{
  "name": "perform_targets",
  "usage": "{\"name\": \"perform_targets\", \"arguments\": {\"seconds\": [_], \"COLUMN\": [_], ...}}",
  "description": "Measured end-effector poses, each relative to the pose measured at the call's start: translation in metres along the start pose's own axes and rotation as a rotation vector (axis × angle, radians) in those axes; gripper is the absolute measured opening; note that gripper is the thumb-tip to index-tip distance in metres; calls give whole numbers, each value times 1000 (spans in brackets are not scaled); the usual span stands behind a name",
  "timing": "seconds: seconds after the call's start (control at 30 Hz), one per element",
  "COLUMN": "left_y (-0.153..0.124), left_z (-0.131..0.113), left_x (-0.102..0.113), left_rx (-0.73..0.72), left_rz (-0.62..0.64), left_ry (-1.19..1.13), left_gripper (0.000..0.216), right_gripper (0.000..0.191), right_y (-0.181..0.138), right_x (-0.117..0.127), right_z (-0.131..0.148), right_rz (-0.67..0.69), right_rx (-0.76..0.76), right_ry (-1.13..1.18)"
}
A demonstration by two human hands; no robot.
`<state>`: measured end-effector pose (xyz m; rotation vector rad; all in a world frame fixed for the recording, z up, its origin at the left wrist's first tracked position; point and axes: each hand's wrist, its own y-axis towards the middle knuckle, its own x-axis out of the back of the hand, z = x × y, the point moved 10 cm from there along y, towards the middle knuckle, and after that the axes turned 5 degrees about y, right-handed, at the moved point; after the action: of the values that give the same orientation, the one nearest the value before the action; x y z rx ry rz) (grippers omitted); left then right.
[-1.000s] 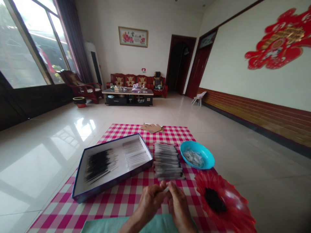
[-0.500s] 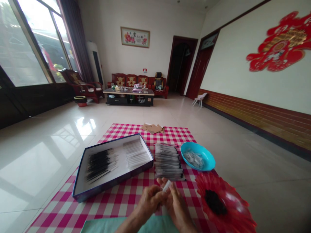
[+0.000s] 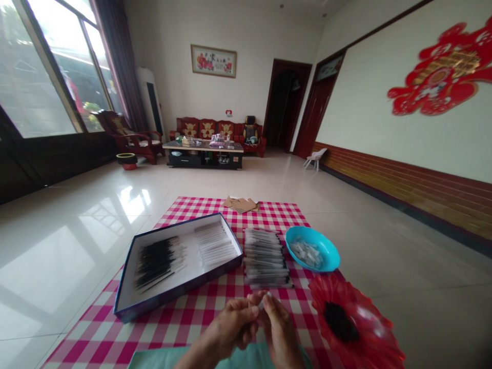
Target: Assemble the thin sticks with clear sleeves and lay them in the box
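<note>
My left hand (image 3: 236, 320) and my right hand (image 3: 279, 325) meet above the near edge of the checked cloth. Between their fingertips is a small white pen cap (image 3: 261, 303), mostly covered by the fingers; both hands pinch at it. Just beyond them lies a row of clear pens (image 3: 266, 259) with dark ends. To the right, a blue bowl (image 3: 331, 253) holds similar loose white pieces. Nearer me, a red flower-shaped bowl (image 3: 374, 328) has small black pieces in its middle. A shallow box (image 3: 184, 277) on the left contains black pen refills (image 3: 156, 261) and clear barrels (image 3: 216, 243).
The pink-and-white checked cloth (image 3: 96, 333) covers the table, with a teal cloth (image 3: 161, 357) at my side. Torn cardboard pieces (image 3: 241, 205) lie at the far edge. Across the tiled floor stand a coffee table (image 3: 203, 154), a wooden sofa and a small chair (image 3: 315, 158).
The fingers of my right hand have closed over the white cap, which showed more plainly before. Both hands have drawn slightly nearer to me. The other things stay put.
</note>
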<state>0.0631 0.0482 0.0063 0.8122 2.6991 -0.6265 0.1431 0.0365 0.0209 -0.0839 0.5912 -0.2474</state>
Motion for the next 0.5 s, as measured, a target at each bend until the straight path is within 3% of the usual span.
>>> {"name": "perform_targets", "arguments": {"seconds": [0.07,0.13,0.27,0.37,0.5], "left_y": [-6,-15,-24,-18,-5], "left_z": [12,18,21,18,5], "left_x": [-9,-16,-29,-23,-7], "left_rx": [191,285,218,98,-20], "left_rz": [131,225,343,253,138], "left_ry": [-219,-341,-280,-166,-58], "left_gripper": [36,36,41,41,39], "right_gripper": [29,25,21,24,36], "right_y": [-4,-4,11,20,15], "right_x": [-10,-15,3,13,13], "right_z": [-2,0,23,36,35], "right_rz": [62,108,42,13,13], "right_rx": [-35,-61,-19,27,8], "right_ry": [102,192,367,330,88]}}
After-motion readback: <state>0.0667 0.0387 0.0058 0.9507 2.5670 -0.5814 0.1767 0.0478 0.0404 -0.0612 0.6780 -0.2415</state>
